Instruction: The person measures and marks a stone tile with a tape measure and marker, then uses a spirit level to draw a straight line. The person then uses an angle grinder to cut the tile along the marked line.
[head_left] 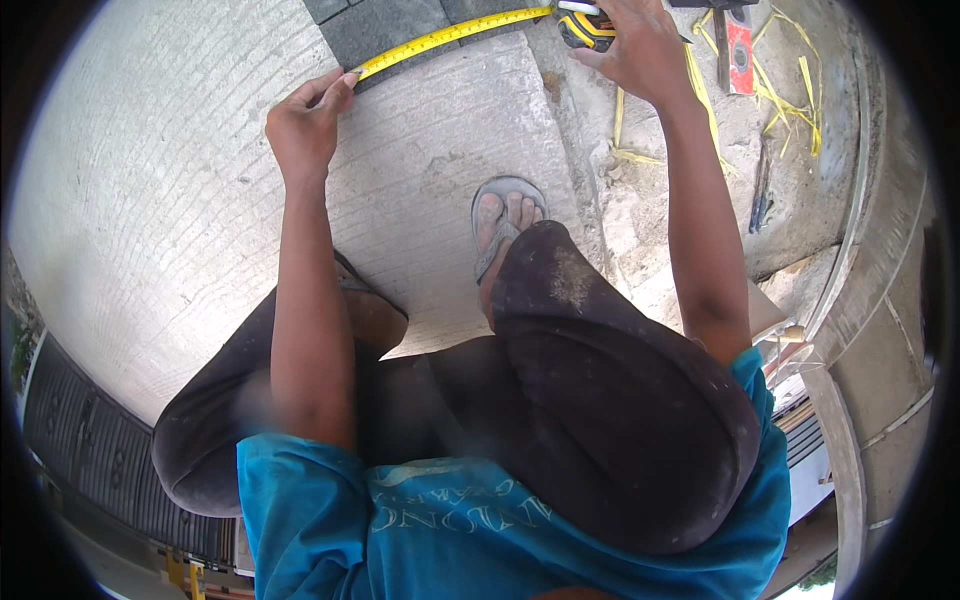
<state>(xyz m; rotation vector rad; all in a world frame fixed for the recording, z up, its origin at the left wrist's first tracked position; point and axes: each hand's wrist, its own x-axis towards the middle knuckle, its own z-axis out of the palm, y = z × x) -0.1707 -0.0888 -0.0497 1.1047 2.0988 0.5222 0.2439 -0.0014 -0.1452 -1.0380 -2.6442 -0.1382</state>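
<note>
A yellow tape measure stretches between my hands, its blade lying along the near edge of the dark grey tiles. The blade's end is pinched between the thumb and fingers of my left hand, at the tiles' left corner. My right hand grips the black and yellow tape case near the top edge of the view. Part of the case is hidden behind the fingers.
Ridged concrete lies under my sandalled feet. Loose yellow strapping and a red spirit level are on the rough ground at the right. A dark, thin tool lies nearer. A slatted metal gate stands at lower left.
</note>
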